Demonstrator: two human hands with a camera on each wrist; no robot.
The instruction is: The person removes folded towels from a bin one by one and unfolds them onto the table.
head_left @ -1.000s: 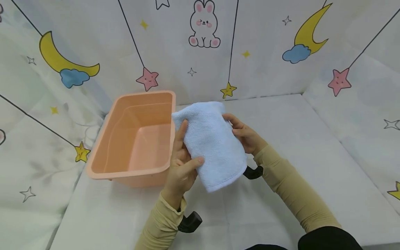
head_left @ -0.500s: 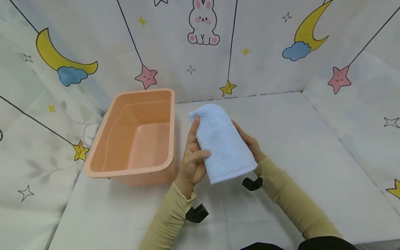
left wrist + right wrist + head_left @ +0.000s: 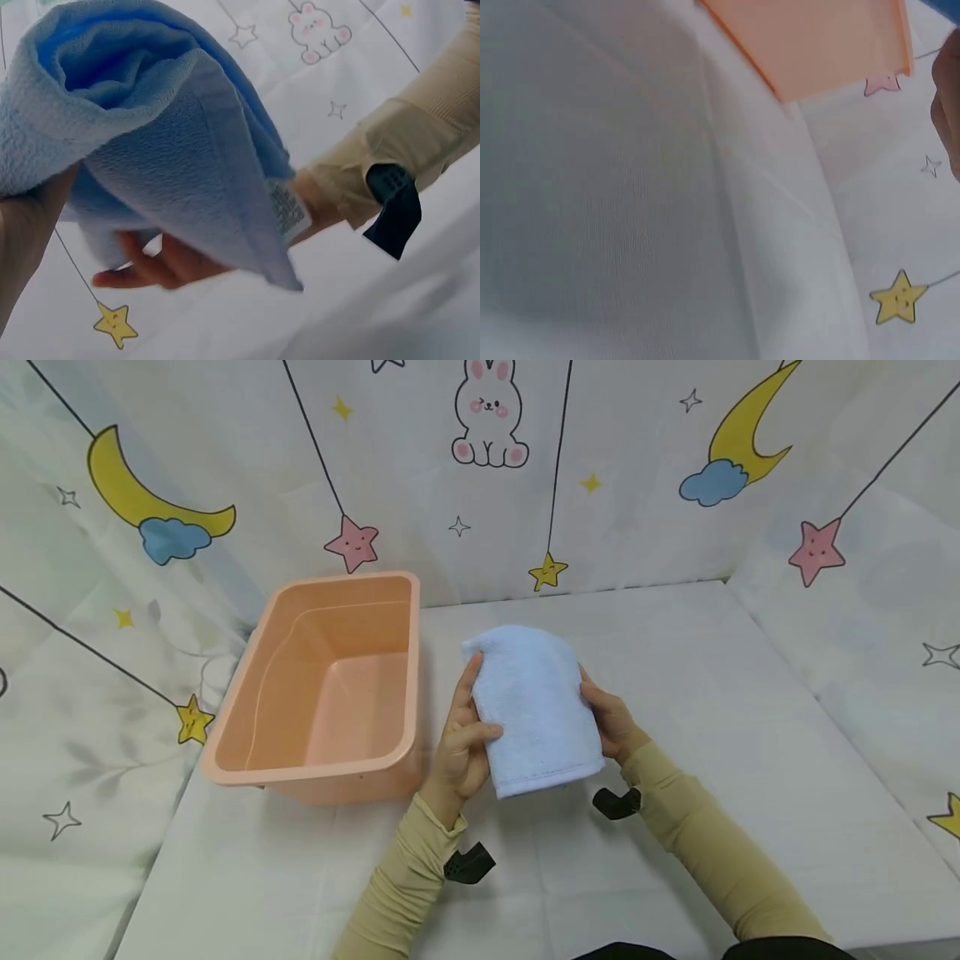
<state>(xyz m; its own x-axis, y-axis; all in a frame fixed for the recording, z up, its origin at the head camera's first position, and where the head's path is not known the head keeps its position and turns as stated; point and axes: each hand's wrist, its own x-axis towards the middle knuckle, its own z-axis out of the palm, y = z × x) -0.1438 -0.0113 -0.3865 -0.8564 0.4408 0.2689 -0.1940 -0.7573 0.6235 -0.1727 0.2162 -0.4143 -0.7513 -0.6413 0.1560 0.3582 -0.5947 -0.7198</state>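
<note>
A light blue terry towel [image 3: 536, 714], loosely rolled or folded, is held above the table right of the basin. My left hand [image 3: 463, 756] grips its left edge, thumb across the front and index finger along the side. In the left wrist view, the towel's [image 3: 172, 142] end shows curled layers, with a loose flap hanging and a printed tag [image 3: 289, 210]. Against its right side rests my right hand [image 3: 615, 718]; its fingers [image 3: 161, 270] look straight and spread beyond the flap. The right thumb's hold is hidden. Only a sliver of hand [image 3: 946, 105] appears in the right wrist view.
An orange-pink plastic basin [image 3: 386, 768] stands on the white-covered table [image 3: 705, 693] to the left, nothing visible inside. A white curtain [image 3: 630, 535] printed with moons, stars and a rabbit surrounds the table. Black wrist cameras [image 3: 470, 862] hang below both wrists.
Both hands and the towel have shifted right, away from the basin. The towel's top has come lower, and the right hand has slid a little down its right side.
</note>
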